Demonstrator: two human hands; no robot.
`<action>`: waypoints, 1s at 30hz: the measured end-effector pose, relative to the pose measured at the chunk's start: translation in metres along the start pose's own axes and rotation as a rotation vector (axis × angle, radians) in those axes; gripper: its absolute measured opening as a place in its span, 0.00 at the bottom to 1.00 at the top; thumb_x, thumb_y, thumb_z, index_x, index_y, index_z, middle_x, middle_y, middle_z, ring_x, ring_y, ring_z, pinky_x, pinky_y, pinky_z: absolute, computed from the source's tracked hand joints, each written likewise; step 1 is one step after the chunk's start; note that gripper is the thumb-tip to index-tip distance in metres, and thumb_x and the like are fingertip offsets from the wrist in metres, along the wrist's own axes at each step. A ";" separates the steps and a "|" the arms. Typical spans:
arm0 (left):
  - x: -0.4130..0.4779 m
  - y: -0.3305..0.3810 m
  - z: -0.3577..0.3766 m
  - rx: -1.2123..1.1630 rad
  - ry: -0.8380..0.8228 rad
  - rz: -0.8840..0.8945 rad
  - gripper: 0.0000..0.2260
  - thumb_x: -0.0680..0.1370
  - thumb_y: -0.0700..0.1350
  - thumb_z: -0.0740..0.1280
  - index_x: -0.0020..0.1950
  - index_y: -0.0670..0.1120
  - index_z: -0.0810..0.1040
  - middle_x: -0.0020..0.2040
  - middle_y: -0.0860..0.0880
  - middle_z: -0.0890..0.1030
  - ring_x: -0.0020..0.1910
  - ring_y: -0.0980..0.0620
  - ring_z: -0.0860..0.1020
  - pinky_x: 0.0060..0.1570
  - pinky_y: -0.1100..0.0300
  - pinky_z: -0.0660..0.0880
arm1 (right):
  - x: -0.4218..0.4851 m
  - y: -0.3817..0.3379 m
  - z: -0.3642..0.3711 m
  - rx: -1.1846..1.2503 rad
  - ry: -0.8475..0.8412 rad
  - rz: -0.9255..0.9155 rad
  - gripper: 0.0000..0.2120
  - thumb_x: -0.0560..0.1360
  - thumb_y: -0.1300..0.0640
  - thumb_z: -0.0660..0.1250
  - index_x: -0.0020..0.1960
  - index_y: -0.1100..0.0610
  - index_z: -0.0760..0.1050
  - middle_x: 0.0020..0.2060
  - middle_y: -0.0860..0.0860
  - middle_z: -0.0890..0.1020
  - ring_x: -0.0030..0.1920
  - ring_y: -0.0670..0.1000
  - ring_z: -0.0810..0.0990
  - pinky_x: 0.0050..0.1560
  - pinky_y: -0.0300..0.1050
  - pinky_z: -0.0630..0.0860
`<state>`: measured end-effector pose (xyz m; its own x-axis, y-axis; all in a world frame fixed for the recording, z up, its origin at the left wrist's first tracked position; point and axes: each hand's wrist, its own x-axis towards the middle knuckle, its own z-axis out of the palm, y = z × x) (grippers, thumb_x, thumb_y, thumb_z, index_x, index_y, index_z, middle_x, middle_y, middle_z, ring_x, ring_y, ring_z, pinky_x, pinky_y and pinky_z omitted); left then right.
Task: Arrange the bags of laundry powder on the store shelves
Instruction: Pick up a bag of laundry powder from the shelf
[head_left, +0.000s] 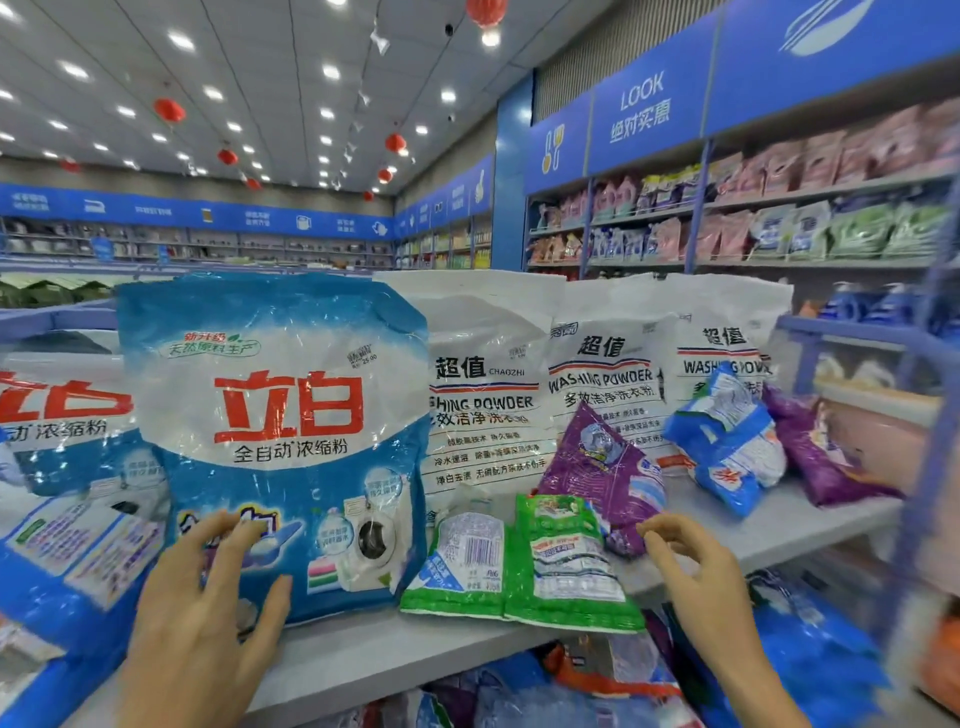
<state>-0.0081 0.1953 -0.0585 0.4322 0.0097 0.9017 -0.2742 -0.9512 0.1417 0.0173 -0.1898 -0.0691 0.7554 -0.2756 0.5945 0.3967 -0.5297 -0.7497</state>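
- Far left of the big blue bag (280, 415): a second blue bag (57, 467) with the same print. It leans back, is cut off by the frame edge, and its right side is tucked behind the big one.
- Left hand (208, 613): low in front of the big blue bag. Fingers are spread and nearly straight with the tips on its lower front, and the thumb is up by its bottom edge. A flat touch, no grasp.
- Big blue bag: upright on the grey shelf (363, 654), near the front edge, red characters facing out.
- Just right of its bottom corner: two green bags (566, 561) lying flat side by side, printed backs up.
- Behind and right of it: three white bags (608, 353) upright in a row, the first partly hidden by the big blue bag.
- Right again: a purple bag (597, 467) tilted against the white row, behind the green pair.
- Right hand (696, 566): well right of the big blue bag, past the green bags. Fingers are loosely curled and hold nothing. The tips are just beside the purple bag's lower corner; contact unclear.
- Farthest right: a small blue bag (727, 452) tilted against the last white bag, then another purple bag (810, 452) lying beside it.
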 end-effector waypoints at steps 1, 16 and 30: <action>-0.001 0.008 0.005 -0.020 -0.012 0.008 0.22 0.70 0.52 0.60 0.54 0.36 0.77 0.53 0.34 0.75 0.46 0.33 0.76 0.44 0.37 0.76 | 0.002 0.006 -0.008 -0.001 0.028 0.021 0.09 0.75 0.63 0.67 0.42 0.49 0.77 0.36 0.44 0.82 0.43 0.41 0.79 0.41 0.31 0.71; 0.026 0.197 0.111 -0.172 -0.197 -0.008 0.21 0.71 0.56 0.60 0.50 0.42 0.80 0.51 0.42 0.78 0.47 0.40 0.78 0.46 0.43 0.76 | 0.158 0.110 -0.071 -0.566 -0.134 0.211 0.32 0.71 0.33 0.63 0.62 0.57 0.69 0.55 0.54 0.79 0.55 0.57 0.77 0.47 0.49 0.72; 0.025 0.236 0.147 -0.057 -0.502 -0.225 0.37 0.68 0.71 0.44 0.65 0.52 0.74 0.63 0.55 0.72 0.60 0.54 0.71 0.61 0.58 0.68 | 0.256 0.096 -0.088 -0.452 -0.335 -0.152 0.17 0.79 0.56 0.61 0.31 0.52 0.66 0.26 0.48 0.70 0.29 0.50 0.69 0.28 0.44 0.58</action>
<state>0.0640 -0.0740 -0.0625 0.8383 0.0493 0.5430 -0.1679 -0.9242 0.3431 0.2032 -0.3819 0.0364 0.8603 0.0595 0.5063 0.3067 -0.8537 -0.4208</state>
